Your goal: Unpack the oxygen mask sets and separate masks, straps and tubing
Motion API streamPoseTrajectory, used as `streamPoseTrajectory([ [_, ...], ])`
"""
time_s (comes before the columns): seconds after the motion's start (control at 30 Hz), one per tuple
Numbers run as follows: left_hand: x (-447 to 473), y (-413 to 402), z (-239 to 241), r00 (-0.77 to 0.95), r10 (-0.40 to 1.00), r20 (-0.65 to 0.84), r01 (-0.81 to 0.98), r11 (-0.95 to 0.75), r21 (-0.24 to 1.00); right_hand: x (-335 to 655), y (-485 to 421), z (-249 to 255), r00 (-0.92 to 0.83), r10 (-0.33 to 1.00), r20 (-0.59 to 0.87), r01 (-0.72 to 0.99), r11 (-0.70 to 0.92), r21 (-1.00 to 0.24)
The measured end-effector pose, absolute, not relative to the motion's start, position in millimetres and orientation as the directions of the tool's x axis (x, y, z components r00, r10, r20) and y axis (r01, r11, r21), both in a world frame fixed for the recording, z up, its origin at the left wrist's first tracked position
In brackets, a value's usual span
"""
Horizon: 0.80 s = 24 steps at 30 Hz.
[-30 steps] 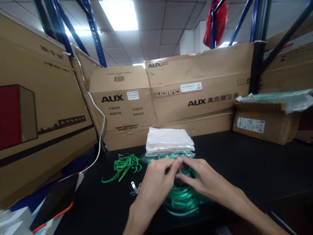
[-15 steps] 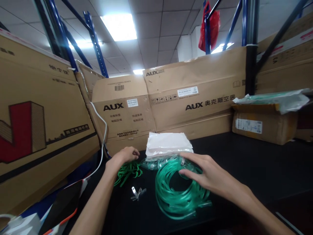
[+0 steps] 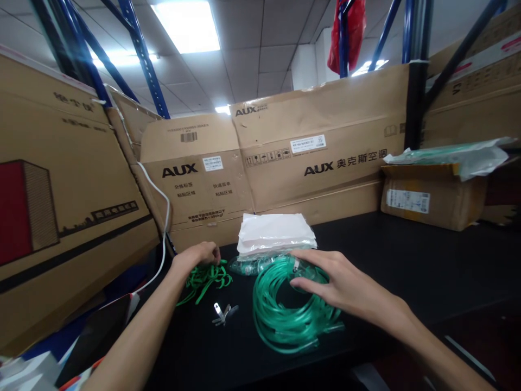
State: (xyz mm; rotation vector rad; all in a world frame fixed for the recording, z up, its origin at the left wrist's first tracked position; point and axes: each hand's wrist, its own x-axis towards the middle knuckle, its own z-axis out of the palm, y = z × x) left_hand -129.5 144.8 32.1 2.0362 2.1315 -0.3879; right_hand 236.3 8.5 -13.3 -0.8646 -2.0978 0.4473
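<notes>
My left hand [image 3: 201, 254] is at the back of a loose heap of thin green straps [image 3: 205, 279], its fingers curled together on a strap at the top; the fingertips are partly hidden. My right hand [image 3: 331, 271] rests with thumb and fingers apart over a coil of clear green tubing [image 3: 285, 320]. Between thumb and forefinger shows a small metal clip [image 3: 296, 265] on a clear green plastic piece, partly covered by the hand. Several small metal strips [image 3: 223, 314] lie on the black table between the straps and the coil.
Behind the coil lies a stack of white packets [image 3: 277, 233] with clear plastic pieces at its front. Cardboard sheets [image 3: 277, 184] wall the back. A carton [image 3: 431, 201] bearing a plastic bag stands right. At left are a white cable [image 3: 166, 206] and a dark flat device [image 3: 95, 339].
The view has shifted slightly, so everything sits a little further left and higher. Both hands keep nearly the same places at the straps and the coil.
</notes>
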Motion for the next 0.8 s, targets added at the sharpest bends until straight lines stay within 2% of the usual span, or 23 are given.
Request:
streamPoseTrajectory([
  [0.2,-142,137,51,-0.096,0.991,-0.094,0.991,0.086,-0.101,237,7,-9,-0.467,0.708,0.529,0.426,0.705,-0.567],
  [0.4,-144,113,92,-0.132,0.948,0.291,0.984,0.16,-0.073,238,6,-9,-0.469,0.714,0.52,0.429,0.698,-0.573],
  [0.6,-127,86,127,-0.161,0.769,0.619,0.987,0.12,0.109,239,2,-6,-0.464,0.745,0.479,0.478,0.666,-0.572],
  [0.7,-112,76,141,-0.219,0.671,0.708,0.969,0.063,0.24,239,2,-4,-0.469,0.746,0.473,0.503,0.666,-0.551],
  [0.8,-92,68,149,-0.216,0.63,0.746,0.94,-0.071,0.333,241,4,-3,-0.459,0.732,0.503,0.511,0.681,-0.525],
])
